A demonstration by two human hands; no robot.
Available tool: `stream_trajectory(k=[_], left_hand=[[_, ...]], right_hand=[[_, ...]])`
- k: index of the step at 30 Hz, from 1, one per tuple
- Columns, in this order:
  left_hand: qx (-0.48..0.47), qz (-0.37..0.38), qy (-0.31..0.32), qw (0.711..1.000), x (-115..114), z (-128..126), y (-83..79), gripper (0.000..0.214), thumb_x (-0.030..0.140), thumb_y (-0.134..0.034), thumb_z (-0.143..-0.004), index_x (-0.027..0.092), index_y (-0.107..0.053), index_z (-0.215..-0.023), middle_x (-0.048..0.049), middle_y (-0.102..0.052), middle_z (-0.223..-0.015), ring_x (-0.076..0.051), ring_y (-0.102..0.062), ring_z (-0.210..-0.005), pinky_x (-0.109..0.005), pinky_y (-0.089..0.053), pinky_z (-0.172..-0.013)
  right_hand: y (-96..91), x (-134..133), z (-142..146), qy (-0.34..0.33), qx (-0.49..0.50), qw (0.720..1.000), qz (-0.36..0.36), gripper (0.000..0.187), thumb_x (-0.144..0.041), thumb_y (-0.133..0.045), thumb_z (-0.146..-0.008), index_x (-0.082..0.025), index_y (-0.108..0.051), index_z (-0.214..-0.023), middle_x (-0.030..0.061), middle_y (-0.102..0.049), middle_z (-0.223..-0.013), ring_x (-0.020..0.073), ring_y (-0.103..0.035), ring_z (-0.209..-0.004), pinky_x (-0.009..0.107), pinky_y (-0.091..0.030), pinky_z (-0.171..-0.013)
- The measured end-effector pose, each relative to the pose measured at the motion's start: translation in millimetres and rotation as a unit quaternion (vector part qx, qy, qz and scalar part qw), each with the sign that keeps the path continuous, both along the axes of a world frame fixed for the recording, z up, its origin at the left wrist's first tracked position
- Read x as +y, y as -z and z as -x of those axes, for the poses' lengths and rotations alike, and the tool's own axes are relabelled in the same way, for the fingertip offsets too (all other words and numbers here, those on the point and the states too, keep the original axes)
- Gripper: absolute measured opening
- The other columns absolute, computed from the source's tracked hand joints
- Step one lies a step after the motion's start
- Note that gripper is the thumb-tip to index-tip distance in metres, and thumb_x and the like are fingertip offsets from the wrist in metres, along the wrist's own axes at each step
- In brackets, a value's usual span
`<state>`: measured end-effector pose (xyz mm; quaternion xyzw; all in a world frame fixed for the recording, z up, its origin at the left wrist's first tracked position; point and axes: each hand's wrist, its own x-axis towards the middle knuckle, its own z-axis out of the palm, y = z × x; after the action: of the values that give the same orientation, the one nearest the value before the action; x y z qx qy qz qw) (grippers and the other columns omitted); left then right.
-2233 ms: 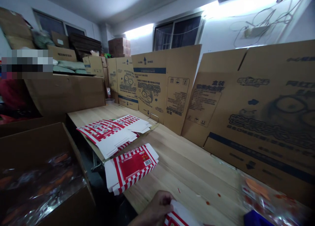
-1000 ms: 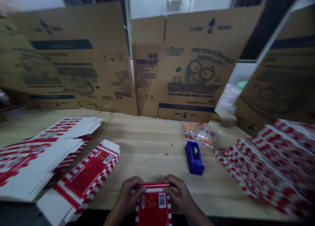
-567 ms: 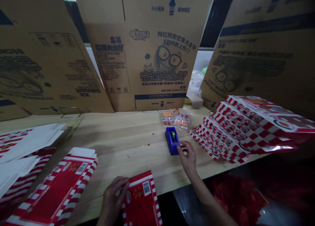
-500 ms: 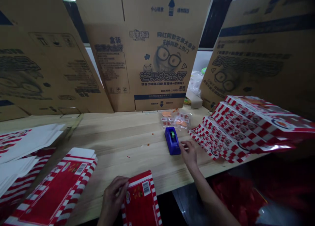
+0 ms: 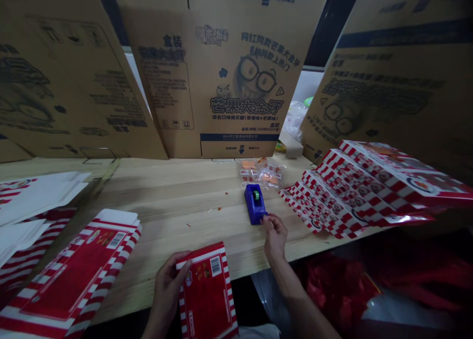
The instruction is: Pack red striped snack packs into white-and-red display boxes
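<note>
My left hand (image 5: 167, 286) grips the left edge of a red and white striped carton (image 5: 207, 292) held over the near edge of the wooden table (image 5: 177, 201). My right hand (image 5: 274, 233) is pinched at the near end of a small blue tape dispenser (image 5: 254, 204) that stands on the table; what the fingertips hold is too small to make out. A clear bag of orange snacks (image 5: 260, 173) lies just behind the dispenser.
A fanned pile of flat striped cartons (image 5: 354, 191) lies at the right. More striped cartons (image 5: 74, 270) and white flattened ones (image 5: 33, 201) lie at the left. Large brown shipping boxes (image 5: 229, 73) lean along the table's back edge.
My right hand left the carton, reached toward the blue dispenser and now pinches at its near end. My left hand keeps the carton. My view swung from the left side to the table centre.
</note>
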<state>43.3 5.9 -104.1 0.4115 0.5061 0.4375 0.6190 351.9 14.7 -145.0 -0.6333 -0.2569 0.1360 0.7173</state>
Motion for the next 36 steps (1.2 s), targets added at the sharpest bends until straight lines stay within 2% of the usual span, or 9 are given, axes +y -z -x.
stream_trajectory(k=[7,13,16,19,22,24,28,32,36], left_hand=[[0.015,-0.050,-0.016,0.999,3.0,-7.1,0.6,0.029,0.037,-0.078,-0.068,0.015,-0.067,-0.084,-0.0019,-0.069,-0.080,-0.016,-0.065,-0.069,-0.023,-0.052,-0.060],[0.030,-0.087,-0.004,0.996,38.1,1.1,-37.5,0.027,0.038,-0.072,-0.070,0.016,-0.066,-0.084,-0.0010,-0.067,-0.077,-0.014,-0.061,-0.065,-0.024,-0.048,-0.059],[0.107,-0.128,0.114,0.979,60.2,8.4,-57.7,0.021,0.036,-0.069,-0.069,0.016,-0.067,-0.078,-0.0014,-0.066,-0.076,-0.016,-0.059,-0.067,-0.024,-0.046,-0.060],[0.165,-0.164,0.236,0.944,72.2,6.2,-66.5,0.017,0.035,-0.066,-0.069,0.018,-0.067,-0.073,-0.0001,-0.063,-0.071,-0.016,-0.056,-0.067,-0.025,-0.042,-0.060],[0.184,-0.184,0.296,0.919,73.4,-1.9,-66.1,0.015,0.034,-0.064,-0.069,0.020,-0.067,-0.071,-0.0003,-0.061,-0.068,-0.017,-0.053,-0.067,-0.026,-0.040,-0.061],[0.181,-0.185,0.303,0.917,71.6,-5.1,-64.2,0.013,0.033,-0.063,-0.069,0.020,-0.067,-0.070,-0.0009,-0.062,-0.068,-0.017,-0.053,-0.067,-0.027,-0.040,-0.062],[0.169,-0.174,0.297,0.924,69.4,-1.9,-60.1,0.011,0.031,-0.063,-0.070,0.021,-0.067,-0.071,-0.0011,-0.062,-0.067,-0.017,-0.051,-0.064,-0.028,-0.038,-0.061],[0.137,-0.155,0.306,0.929,66.5,2.1,-60.3,0.011,0.030,-0.067,-0.069,0.019,-0.068,-0.072,-0.0012,-0.063,-0.068,-0.017,-0.053,-0.066,-0.027,-0.040,-0.063],[0.101,-0.143,0.360,0.916,59.9,0.2,-72.1,0.016,0.033,-0.070,-0.071,0.018,-0.070,-0.077,-0.0016,-0.066,-0.072,-0.017,-0.057,-0.068,-0.026,-0.042,-0.064]], right_hand=[[16.7,-8.9,4.2,0.000,0.090,0.996,0.008,0.035,-0.048,-0.073,-0.060,-0.017,-0.057,-0.067,0.0017,-0.054,-0.078,0.0155,-0.053,-0.073,0.039,-0.051,-0.075],[-9.2,-20.3,10.6,-0.136,0.139,0.980,0.049,0.037,-0.049,-0.077,-0.060,-0.017,-0.059,-0.068,-0.0011,-0.054,-0.068,0.0153,-0.054,-0.065,0.038,-0.053,-0.070],[-47.1,-11.8,26.8,-0.365,0.079,0.922,0.102,0.031,-0.044,-0.075,-0.068,-0.017,-0.062,-0.068,0.0000,-0.056,-0.071,0.0141,-0.054,-0.067,0.030,-0.049,-0.067],[-82.7,10.6,52.0,-0.585,-0.043,0.801,0.119,0.032,-0.043,-0.073,-0.074,-0.016,-0.060,-0.063,0.0014,-0.057,-0.077,0.0132,-0.053,-0.071,0.025,-0.042,-0.066],[-97.3,30.5,78.6,-0.691,-0.124,0.702,0.119,0.034,-0.044,-0.072,-0.074,-0.016,-0.057,-0.061,0.0004,-0.055,-0.075,0.0119,-0.050,-0.068,0.024,-0.039,-0.063],[-95.7,36.1,92.2,-0.687,-0.192,0.689,0.127,0.034,-0.040,-0.075,-0.071,-0.016,-0.054,-0.059,-0.0012,-0.052,-0.071,0.0106,-0.047,-0.064,0.023,-0.036,-0.059],[-82.7,35.8,103.9,-0.612,-0.286,0.713,0.190,0.029,-0.030,-0.077,-0.067,-0.016,-0.054,-0.058,-0.0043,-0.051,-0.059,0.0082,-0.042,-0.055,0.022,-0.029,-0.053],[-72.8,33.7,100.6,-0.640,-0.107,0.727,0.226,0.036,-0.037,-0.084,-0.058,-0.015,-0.059,-0.074,-0.0046,-0.057,-0.062,0.0090,-0.048,-0.055,0.021,-0.032,-0.053],[-63.4,24.7,99.2,-0.734,0.131,0.626,0.228,0.044,-0.041,-0.088,-0.050,-0.013,-0.061,-0.071,-0.0049,-0.059,-0.062,0.0070,-0.049,-0.054,0.021,-0.034,-0.055]])
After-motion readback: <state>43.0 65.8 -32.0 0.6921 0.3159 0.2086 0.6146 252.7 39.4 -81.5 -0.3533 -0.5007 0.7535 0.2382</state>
